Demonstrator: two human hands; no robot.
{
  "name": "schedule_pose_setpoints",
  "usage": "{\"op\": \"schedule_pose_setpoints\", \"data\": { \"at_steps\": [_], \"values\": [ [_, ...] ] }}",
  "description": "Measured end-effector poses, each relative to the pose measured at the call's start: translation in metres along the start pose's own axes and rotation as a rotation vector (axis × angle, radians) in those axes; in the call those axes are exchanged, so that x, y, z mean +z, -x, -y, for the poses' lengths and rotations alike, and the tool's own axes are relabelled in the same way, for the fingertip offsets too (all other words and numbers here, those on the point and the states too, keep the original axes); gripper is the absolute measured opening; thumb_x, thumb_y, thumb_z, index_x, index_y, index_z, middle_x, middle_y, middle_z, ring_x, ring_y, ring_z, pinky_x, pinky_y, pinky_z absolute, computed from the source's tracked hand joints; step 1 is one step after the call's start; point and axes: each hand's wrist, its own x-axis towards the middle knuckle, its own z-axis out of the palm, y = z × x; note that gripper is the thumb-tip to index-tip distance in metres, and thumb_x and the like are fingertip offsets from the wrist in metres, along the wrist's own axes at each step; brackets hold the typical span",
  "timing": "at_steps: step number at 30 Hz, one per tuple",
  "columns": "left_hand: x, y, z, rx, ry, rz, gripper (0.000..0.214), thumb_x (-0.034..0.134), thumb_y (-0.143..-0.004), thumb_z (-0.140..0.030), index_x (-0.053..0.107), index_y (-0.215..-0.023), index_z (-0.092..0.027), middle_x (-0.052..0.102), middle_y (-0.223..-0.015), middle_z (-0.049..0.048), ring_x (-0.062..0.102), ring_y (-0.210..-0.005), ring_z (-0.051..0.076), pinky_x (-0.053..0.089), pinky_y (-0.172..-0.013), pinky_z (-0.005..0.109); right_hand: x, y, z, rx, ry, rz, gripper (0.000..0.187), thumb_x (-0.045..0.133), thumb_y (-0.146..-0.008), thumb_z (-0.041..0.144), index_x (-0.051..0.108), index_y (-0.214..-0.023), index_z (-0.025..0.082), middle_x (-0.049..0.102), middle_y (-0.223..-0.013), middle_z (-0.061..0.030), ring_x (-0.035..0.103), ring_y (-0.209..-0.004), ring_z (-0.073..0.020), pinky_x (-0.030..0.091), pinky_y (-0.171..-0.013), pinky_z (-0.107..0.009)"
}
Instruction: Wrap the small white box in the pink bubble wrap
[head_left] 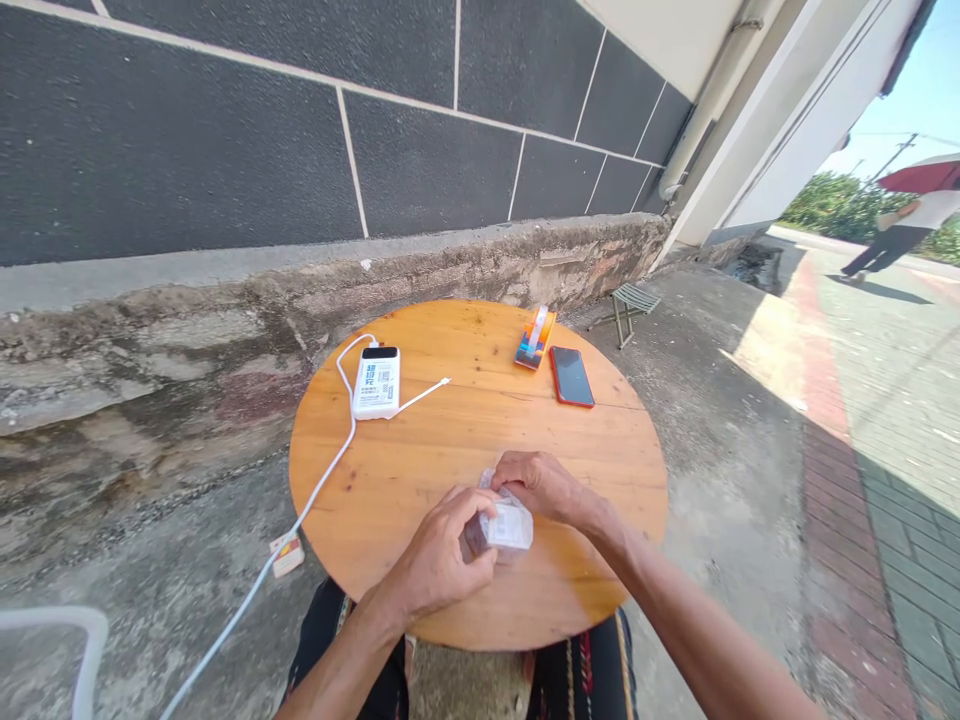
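Observation:
A small clear plastic box (511, 526) with a white label lies low over the near part of the round wooden table (420, 450). My left hand (448, 545) grips its left side, thumb at the near edge and fingers over the top. At the far end of the box, my right hand (541, 484) is closed with its fingertips pinched on the clear plastic. Those fingertips partly hide that end, and what is inside the box cannot be made out.
On the table are a white power bank (377, 384) with cables, an orange tape dispenser (535, 338) and a red-edged phone (572, 377). A folding stool (634, 302) stands beyond. A cardboard packet (286, 555) lies on the ground. A person (911, 225) with an umbrella is far right.

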Motion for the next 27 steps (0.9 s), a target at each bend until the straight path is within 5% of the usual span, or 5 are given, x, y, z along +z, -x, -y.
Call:
{"op": "schedule_pose_setpoints", "data": {
  "at_steps": [5, 11, 21, 27],
  "values": [
    [-0.002, -0.004, -0.003, -0.033, -0.021, 0.008, 0.040, 0.052, -0.061, -0.003, 0.052, -0.096, -0.023, 0.060, -0.108, 0.0022, 0.054, -0.102, 0.019, 0.043, -0.088, 0.029, -0.010, -0.004, 0.008, 0.109, -0.042, 0.107, 0.031, 0.048, -0.084, 0.001, 0.070, -0.095, 0.020, 0.069, -0.089, -0.0002, 0.063, -0.079, -0.0122, 0.042, -0.069, -0.018],
    [-0.011, -0.027, -0.007, -0.280, -0.043, 0.124, 0.025, 0.057, -0.065, -0.016, 0.055, -0.090, -0.020, 0.058, -0.075, -0.0036, 0.050, -0.063, 0.012, 0.037, -0.058, 0.022, -0.022, -0.004, 0.016, 0.191, -0.182, 0.179, 0.034, 0.044, -0.086, 0.005, 0.067, -0.106, 0.019, 0.070, -0.093, 0.0000, 0.062, -0.078, -0.0125, 0.045, -0.067, -0.018],
    [-0.017, -0.048, -0.001, -0.397, 0.108, 0.243, 0.022, 0.059, -0.068, -0.025, 0.060, -0.088, -0.016, 0.056, -0.071, -0.0036, 0.049, -0.063, 0.011, 0.034, -0.054, 0.021, -0.036, 0.029, 0.036, 0.310, -0.053, -0.078, 0.026, 0.042, -0.095, 0.017, 0.065, -0.107, 0.019, 0.068, -0.102, -0.0049, 0.062, -0.090, -0.0175, 0.045, -0.079, -0.026],
    [-0.018, -0.054, 0.000, -0.322, -0.078, 0.194, 0.023, 0.057, -0.073, -0.030, 0.067, -0.090, -0.019, 0.057, -0.075, -0.0012, 0.051, -0.068, 0.014, 0.037, -0.060, 0.024, -0.008, 0.041, 0.050, 0.310, 0.140, -0.111, 0.028, 0.055, -0.093, 0.035, 0.060, -0.114, 0.017, 0.063, -0.109, -0.0101, 0.057, -0.100, -0.0235, 0.042, -0.087, -0.032]
  ]
}}
